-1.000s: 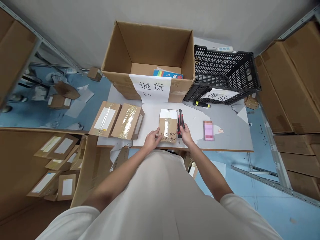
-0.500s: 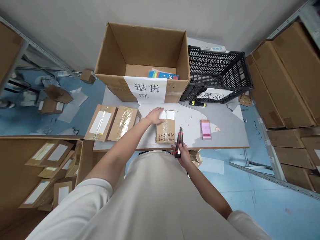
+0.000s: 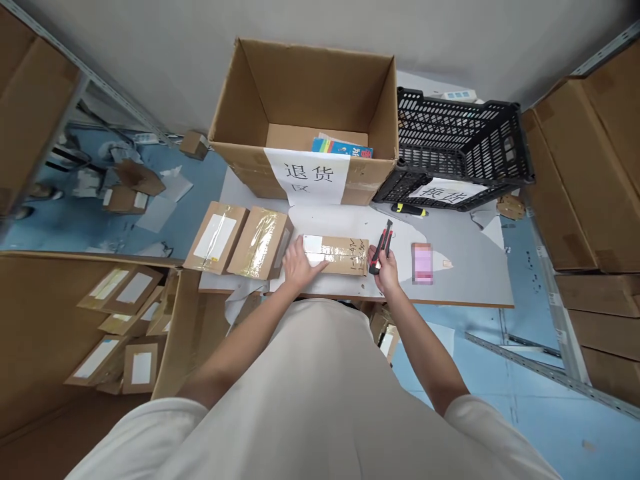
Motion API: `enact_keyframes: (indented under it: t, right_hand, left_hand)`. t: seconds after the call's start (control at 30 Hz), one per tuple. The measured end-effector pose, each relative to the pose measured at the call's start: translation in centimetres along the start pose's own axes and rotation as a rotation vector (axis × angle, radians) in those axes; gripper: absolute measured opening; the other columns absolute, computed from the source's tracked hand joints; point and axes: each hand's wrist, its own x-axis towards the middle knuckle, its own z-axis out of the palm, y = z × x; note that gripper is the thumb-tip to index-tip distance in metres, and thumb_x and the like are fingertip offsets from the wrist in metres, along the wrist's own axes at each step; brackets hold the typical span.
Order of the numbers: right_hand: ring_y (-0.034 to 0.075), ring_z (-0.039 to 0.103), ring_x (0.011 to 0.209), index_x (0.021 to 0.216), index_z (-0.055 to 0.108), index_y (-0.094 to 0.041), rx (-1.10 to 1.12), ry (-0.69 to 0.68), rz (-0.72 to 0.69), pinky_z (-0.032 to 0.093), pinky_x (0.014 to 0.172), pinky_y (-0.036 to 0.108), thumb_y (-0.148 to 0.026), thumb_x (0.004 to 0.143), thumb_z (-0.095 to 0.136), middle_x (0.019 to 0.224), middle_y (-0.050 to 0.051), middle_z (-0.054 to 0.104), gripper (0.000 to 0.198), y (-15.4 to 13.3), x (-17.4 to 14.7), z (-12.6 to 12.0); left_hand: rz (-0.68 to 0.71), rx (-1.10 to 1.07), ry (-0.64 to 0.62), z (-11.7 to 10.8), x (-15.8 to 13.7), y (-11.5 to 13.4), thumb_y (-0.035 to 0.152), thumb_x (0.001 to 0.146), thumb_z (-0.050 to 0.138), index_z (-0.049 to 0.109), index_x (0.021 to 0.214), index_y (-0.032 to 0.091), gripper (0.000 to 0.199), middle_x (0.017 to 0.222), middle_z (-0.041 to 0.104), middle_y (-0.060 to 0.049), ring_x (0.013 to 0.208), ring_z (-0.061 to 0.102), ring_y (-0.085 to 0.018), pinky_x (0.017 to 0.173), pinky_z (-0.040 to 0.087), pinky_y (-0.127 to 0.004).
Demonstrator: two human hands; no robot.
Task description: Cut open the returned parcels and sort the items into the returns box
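Parcel (image 3: 345,256) lengthwise, left to right

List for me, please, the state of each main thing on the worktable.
Small box: taped, lying crosswise under the left hand
Red cutter: held in the right hand, blade too small to judge
Two larger boxes: taped, side by side
Large carton: open-topped, a colourful item inside
Black crate: open-topped
Yellow cutter: lying before the crate
Pink item: lying flat, blurred

A taped carton (image 3: 345,255) lies crosswise beside a red-black utility knife (image 3: 383,245).
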Motion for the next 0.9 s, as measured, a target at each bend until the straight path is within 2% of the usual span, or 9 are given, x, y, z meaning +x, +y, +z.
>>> enact_keyframes:
  t: [0.1, 0.2, 0.3, 0.4, 0.5, 0.7, 0.8, 0.9]
  right_hand:
    - [0.013, 0.065, 0.075, 0.109, 0.052, -0.023, -0.175, -0.038, -0.007, 0.054, 0.072, 0.031, -0.053, 0.078, 0.062, 0.107, 0.006, 0.065, 0.044, -0.3, -0.2, -1.5]
    - [0.01, 0.058, 0.058, 0.12, 0.051, -0.02, -0.375, -0.088, 0.04, 0.05, 0.053, 0.026, -0.054, 0.078, 0.061, 0.1, 0.006, 0.065, 0.055, -0.6, -1.9, -4.2]
    - [0.008, 0.051, 0.05, 0.141, 0.036, -0.023, -0.429, -0.163, 0.107, 0.045, 0.042, 0.024, -0.054, 0.079, 0.06, 0.097, 0.005, 0.066, 0.073, -0.7, -3.8, -6.3]
    - [0.007, 0.048, 0.047, 0.148, 0.027, -0.026, -0.411, -0.213, 0.138, 0.044, 0.041, 0.024, -0.052, 0.08, 0.059, 0.098, 0.005, 0.066, 0.079, -0.6, -4.9, -6.9]
    - [0.007, 0.048, 0.046, 0.147, 0.029, -0.027, -0.391, -0.227, 0.149, 0.043, 0.04, 0.024, -0.052, 0.08, 0.06, 0.096, 0.004, 0.066, 0.078, -0.5, -5.0, -6.9]
    - [0.007, 0.047, 0.045, 0.146, 0.033, -0.026, -0.464, -0.247, 0.146, 0.039, 0.036, 0.022, -0.05, 0.08, 0.061, 0.09, 0.004, 0.067, 0.076, -1.4, -4.3, -7.6]
    - [0.007, 0.046, 0.043, 0.145, 0.036, -0.026, -0.588, -0.245, 0.137, 0.041, 0.035, 0.023, -0.049, 0.081, 0.058, 0.087, 0.003, 0.068, 0.072, -2.5, -4.4, -7.4]
    - [0.009, 0.047, 0.041, 0.142, 0.042, -0.029, -0.808, -0.205, 0.073, 0.045, 0.041, 0.026, -0.044, 0.083, 0.056, 0.083, 0.002, 0.069, 0.062, -3.8, -4.8, -6.3]
  left_hand:
    - [0.299, 0.016, -0.042, 0.0, 0.8, 0.3, 0.055, 0.078, 0.054, 0.027, 0.145, 0.015, 0.082, 0.153, 0.024, -0.019, 0.143, 0.016, -0.036, 0.112, 0.016, -0.052]
    - [0.43, 0.071, -0.15, 0.0, 2.1, 0.4, 0.049, 0.081, 0.05, 0.029, 0.145, 0.016, 0.075, 0.154, 0.023, -0.016, 0.144, 0.013, -0.034, 0.113, 0.005, -0.055]
    - [0.43, 0.112, -0.187, 0.3, 2.5, 0.3, 0.06, 0.074, 0.055, 0.027, 0.146, 0.014, 0.09, 0.153, 0.024, -0.019, 0.143, 0.015, -0.036, 0.112, 0.004, -0.057]
    - [0.425, 0.126, -0.194, 0.4, 2.3, 0.3, 0.07, 0.061, 0.064, 0.026, 0.146, 0.013, 0.109, 0.153, 0.024, -0.02, 0.142, 0.015, -0.04, 0.112, 0.006, -0.057]
    - [0.416, 0.121, -0.195, 0.3, 2.2, 0.5, 0.072, 0.054, 0.067, 0.028, 0.146, 0.014, 0.115, 0.151, 0.026, -0.021, 0.141, 0.016, -0.041, 0.112, 0.01, -0.057]
    - [0.383, 0.081, -0.189, 0.1, 2.2, 0.9, 0.067, 0.054, 0.072, 0.032, 0.144, 0.017, 0.11, 0.148, 0.032, -0.019, 0.14, 0.02, -0.041, 0.112, 0.015, -0.055]
    - [0.375, 0.076, -0.188, 0.1, 2.2, 0.9, 0.066, 0.053, 0.073, 0.033, 0.143, 0.018, 0.109, 0.148, 0.033, -0.018, 0.14, 0.021, -0.041, 0.113, 0.015, -0.054]
    - [0.368, 0.09, -0.187, 0.2, 2.1, 0.9, 0.066, 0.053, 0.072, 0.032, 0.144, 0.017, 0.111, 0.149, 0.032, -0.018, 0.14, 0.021, -0.04, 0.113, 0.012, -0.054]
